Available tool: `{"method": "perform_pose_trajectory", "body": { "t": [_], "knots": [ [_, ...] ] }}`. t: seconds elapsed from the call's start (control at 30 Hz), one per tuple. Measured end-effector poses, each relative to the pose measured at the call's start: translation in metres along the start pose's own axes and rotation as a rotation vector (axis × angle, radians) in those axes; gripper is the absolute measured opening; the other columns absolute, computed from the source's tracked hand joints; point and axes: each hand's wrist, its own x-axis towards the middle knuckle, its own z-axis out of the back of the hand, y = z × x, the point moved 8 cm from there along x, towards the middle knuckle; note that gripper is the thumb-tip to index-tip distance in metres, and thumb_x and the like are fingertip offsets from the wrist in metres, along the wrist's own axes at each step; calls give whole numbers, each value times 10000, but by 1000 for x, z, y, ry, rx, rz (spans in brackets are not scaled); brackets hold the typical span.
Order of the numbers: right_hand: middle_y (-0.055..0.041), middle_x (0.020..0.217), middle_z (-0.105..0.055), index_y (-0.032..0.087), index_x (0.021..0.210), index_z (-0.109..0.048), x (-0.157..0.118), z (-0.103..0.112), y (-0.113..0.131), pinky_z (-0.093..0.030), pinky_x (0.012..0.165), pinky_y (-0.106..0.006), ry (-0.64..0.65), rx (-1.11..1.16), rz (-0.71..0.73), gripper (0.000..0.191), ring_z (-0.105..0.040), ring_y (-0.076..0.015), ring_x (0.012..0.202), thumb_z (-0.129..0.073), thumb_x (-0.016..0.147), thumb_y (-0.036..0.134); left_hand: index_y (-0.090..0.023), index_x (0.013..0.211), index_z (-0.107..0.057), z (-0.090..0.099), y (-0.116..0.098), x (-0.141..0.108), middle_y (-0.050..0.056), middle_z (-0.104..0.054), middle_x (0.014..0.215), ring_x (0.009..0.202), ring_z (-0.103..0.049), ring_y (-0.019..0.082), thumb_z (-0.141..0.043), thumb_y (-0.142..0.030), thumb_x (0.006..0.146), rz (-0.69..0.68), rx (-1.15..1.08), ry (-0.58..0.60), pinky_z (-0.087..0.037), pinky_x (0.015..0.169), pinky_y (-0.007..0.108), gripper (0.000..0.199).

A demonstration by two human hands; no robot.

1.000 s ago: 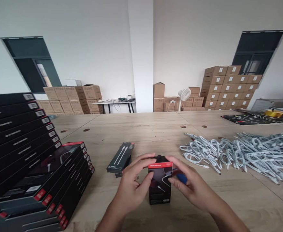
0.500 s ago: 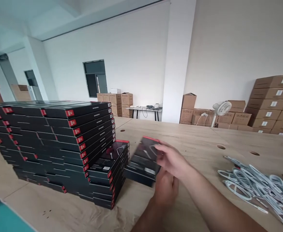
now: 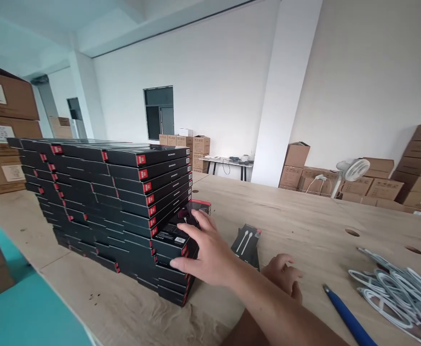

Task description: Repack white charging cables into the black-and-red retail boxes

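Note:
My right hand [image 3: 208, 250] reaches left over the short stack of black boxes [image 3: 172, 250], its fingers spread near the top box, holding nothing. That box shows a phone picture and a white label. My left hand [image 3: 284, 274] is low over the table, partly behind my right forearm, its fingers loosely curled but apart with nothing visible between them. Beside it lies a black box [image 3: 245, 246] printed with two white cables, over another dark one. The tall stack of black boxes with red tags [image 3: 88, 192] rises left of the short stack.
White cables [image 3: 393, 293] lie coiled in a pile at the right of the wooden table [image 3: 304, 223]. A blue tool [image 3: 347, 312] points toward my left hand. Large cartons [image 3: 8, 137] are stacked at the far left. A white fan [image 3: 354, 169] and more cartons stand beyond the table.
The black box held between both hands is out of them. My right hand has moved left to the short stack and opened; my left hand has moved right. The view has turned left.

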Motion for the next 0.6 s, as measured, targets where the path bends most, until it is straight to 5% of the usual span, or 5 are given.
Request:
{"method": "perform_pose_trajectory", "body": {
  "t": [0.27, 0.43, 0.6],
  "knots": [
    [-113, 1637, -332, 229, 1401, -610, 7, -3, -5, -318, 1219, -506, -123, -21, 3, 592, -228, -307, 1536, -740, 837, 353, -314, 1008, -753, -5, -1, 1, 47, -678, 1233, 926, -690, 226, -615, -246, 759, -10, 59, 24, -574, 738, 353, 291],
    [-106, 1593, -425, 228, 1387, -626, 5, -2, 2, -346, 1201, -499, -148, -76, 56, 519, -279, -283, 1506, -686, 888, 358, -239, 923, -729, -1, 9, 4, 100, -642, 1282, 1085, -632, 312, -641, -125, 632, 15, 148, -10, -535, 902, 495, 324],
    [-91, 1509, -544, 233, 1392, -624, 4, -4, 10, -344, 1204, -471, -157, -181, 138, 522, -360, -277, 1452, -691, 898, 387, -247, 995, -701, 21, 26, 8, 157, -576, 1383, 1322, -480, 412, -699, -84, 627, 126, 206, -111, -319, 1125, 631, 402]
  ]
}}
